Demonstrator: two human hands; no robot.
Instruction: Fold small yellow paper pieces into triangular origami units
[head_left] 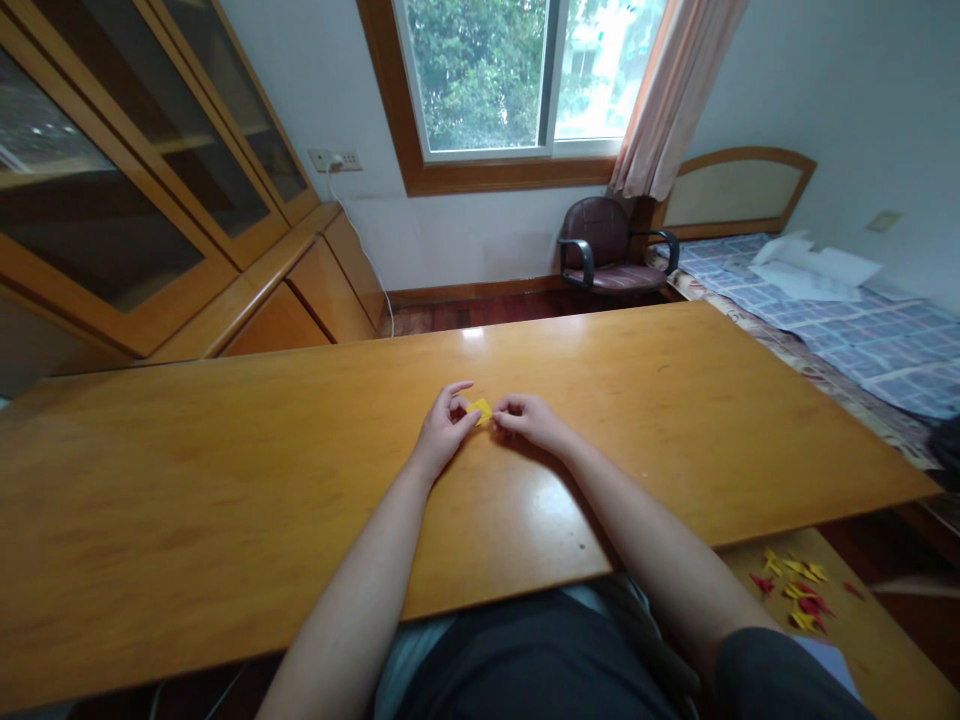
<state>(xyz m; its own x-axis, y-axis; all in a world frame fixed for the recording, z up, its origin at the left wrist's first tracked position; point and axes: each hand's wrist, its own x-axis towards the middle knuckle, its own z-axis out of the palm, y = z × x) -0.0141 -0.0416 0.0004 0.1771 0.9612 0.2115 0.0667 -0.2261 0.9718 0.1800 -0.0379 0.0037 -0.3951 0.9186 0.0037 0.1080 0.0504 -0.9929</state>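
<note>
Left hand [442, 425] clamped on the yellow paper [481, 409], thumb in front, one finger extended clear. Right hand [529, 420] pinched on its right corner. Paper located over the table [315, 480], between both hands.

Yellow paper [483, 408] — creases are too small to read; one end is partly covered by the left hand [444, 425].
Folded pieces [804, 594], red and yellow: exact shapes are indistinct.
Chair [604, 240]: lower part is hidden behind the table [225, 470].
Dark object [948, 440] — the right edge crops it; identity is unclear.
</note>
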